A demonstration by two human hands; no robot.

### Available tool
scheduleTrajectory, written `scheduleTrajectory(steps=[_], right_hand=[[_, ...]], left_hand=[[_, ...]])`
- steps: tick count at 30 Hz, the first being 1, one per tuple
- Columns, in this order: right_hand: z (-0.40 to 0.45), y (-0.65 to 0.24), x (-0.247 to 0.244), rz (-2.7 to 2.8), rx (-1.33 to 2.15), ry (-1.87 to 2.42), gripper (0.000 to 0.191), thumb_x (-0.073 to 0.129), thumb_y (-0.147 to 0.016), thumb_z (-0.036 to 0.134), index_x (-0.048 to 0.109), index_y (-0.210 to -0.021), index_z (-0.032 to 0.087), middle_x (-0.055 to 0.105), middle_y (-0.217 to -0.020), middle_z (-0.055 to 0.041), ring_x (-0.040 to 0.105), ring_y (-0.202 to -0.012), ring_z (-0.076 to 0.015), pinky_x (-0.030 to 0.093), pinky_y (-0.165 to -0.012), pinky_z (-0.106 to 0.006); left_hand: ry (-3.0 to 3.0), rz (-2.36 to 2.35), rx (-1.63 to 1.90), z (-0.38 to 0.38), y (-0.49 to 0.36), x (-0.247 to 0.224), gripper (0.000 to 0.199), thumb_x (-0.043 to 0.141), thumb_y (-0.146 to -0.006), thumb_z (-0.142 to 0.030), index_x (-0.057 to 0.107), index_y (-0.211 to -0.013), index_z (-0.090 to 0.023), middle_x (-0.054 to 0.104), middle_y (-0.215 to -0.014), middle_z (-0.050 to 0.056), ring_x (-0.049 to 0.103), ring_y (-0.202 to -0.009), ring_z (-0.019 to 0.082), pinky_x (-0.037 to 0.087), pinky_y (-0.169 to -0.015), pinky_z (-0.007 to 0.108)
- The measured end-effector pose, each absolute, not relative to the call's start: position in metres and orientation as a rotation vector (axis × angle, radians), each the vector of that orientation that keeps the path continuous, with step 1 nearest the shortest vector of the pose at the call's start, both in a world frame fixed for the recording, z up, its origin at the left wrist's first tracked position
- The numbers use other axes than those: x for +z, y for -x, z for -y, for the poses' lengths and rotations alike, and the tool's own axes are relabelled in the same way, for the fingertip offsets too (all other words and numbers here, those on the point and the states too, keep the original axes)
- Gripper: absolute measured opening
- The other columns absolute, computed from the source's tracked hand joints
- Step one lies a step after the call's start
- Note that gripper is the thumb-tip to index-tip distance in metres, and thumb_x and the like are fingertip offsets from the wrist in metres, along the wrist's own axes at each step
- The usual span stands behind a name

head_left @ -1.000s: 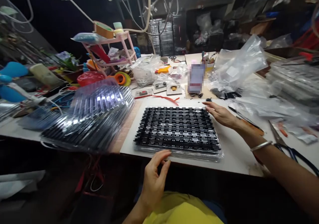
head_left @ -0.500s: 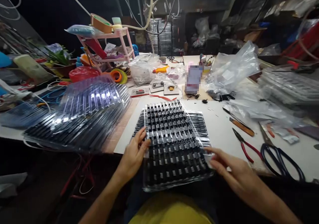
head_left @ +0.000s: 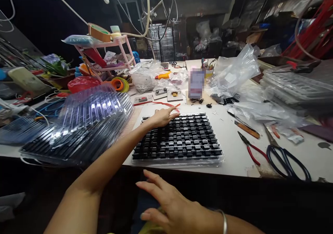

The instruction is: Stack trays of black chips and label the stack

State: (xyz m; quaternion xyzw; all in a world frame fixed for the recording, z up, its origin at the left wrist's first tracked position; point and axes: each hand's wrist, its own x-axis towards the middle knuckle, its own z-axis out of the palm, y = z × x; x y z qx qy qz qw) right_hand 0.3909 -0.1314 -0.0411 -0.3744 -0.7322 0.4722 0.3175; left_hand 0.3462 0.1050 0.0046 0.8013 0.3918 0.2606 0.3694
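Observation:
A clear plastic tray point(head_left: 187, 136) filled with rows of small black parts lies flat on the white work surface point(head_left: 230, 157). Over the tray's far left part reaches my left hand point(head_left: 164, 117), its fingers stretched toward a thin red strip point(head_left: 166, 104) just behind the tray. Whether the fingertips touch the strip is hard to tell. My right hand point(head_left: 169, 201) is in front of the table edge, below the tray, with its fingers spread and nothing in them.
Stacked trays point(head_left: 85, 123) lie at the left. Red-handled pliers point(head_left: 252, 149), large scissors point(head_left: 283, 157) and an orange-handled knife point(head_left: 247, 129) are on the right. Behind them are plastic bags point(head_left: 235, 70); a phone point(head_left: 196, 84) stands at the back centre.
The tilted tray held between both hands is no longer held; a filled tray now lies flat and squared up. My left hand has moved forward over it, my right hand back toward my body.

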Motion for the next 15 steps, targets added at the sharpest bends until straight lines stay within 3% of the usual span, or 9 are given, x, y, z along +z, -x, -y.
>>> scheduleTrajectory(steps=[3,5,7,10,15], right_hand=[[0.149,-0.431,-0.037,1.649,1.082,0.974,0.044,0.051,-0.091,0.028,0.044,-0.134,0.032,0.049,-0.136,-0.0057,0.06,-0.106,-0.0176,0.051,-0.091,-0.03],[0.159,-0.467,-0.039,1.378,0.834,1.14,0.033,0.045,-0.093,0.025,0.053,-0.125,0.032,0.062,-0.114,-0.0039,0.065,-0.087,-0.0165,0.055,-0.077,-0.029],[0.162,-0.501,-0.046,1.103,0.539,1.385,0.025,0.047,-0.092,0.028,0.062,-0.112,0.029,0.066,-0.095,-0.0035,0.064,-0.079,-0.0181,0.055,-0.072,-0.031],[0.153,-0.532,-0.061,0.851,0.308,1.582,0.024,0.05,-0.091,0.035,0.063,-0.109,0.025,0.067,-0.1,-0.0064,0.063,-0.088,-0.0225,0.052,-0.082,-0.04],[0.132,-0.526,-0.077,0.875,0.386,1.576,0.029,0.051,-0.091,0.036,0.058,-0.116,0.023,0.064,-0.114,-0.0081,0.059,-0.106,-0.0236,0.045,-0.096,-0.045]], left_hand=[[-2.147,-1.006,0.699,-0.083,-0.309,0.012,0.044,0.063,-0.076,-0.052,0.065,-0.111,-0.025,0.063,-0.122,0.008,0.048,-0.122,0.032,0.02,-0.108,0.048],[-2.168,-1.066,0.796,-0.067,-0.27,0.009,0.047,0.052,-0.084,-0.052,0.058,-0.122,-0.025,0.057,-0.13,0.007,0.048,-0.124,0.028,0.027,-0.107,0.042],[-2.008,-1.208,0.913,-0.051,-0.234,-0.002,0.049,0.046,-0.088,-0.053,0.055,-0.126,-0.024,0.059,-0.127,0.007,0.051,-0.12,0.026,0.033,-0.105,0.04],[-1.661,-1.351,1.089,-0.028,-0.203,-0.028,0.049,0.049,-0.088,-0.052,0.053,-0.127,-0.023,0.062,-0.122,0.008,0.056,-0.114,0.025,0.037,-0.104,0.042],[-1.401,-1.312,1.162,0.0,-0.205,-0.06,0.047,0.052,-0.088,-0.046,0.048,-0.132,-0.028,0.058,-0.127,0.006,0.053,-0.117,0.024,0.034,-0.107,0.045]])
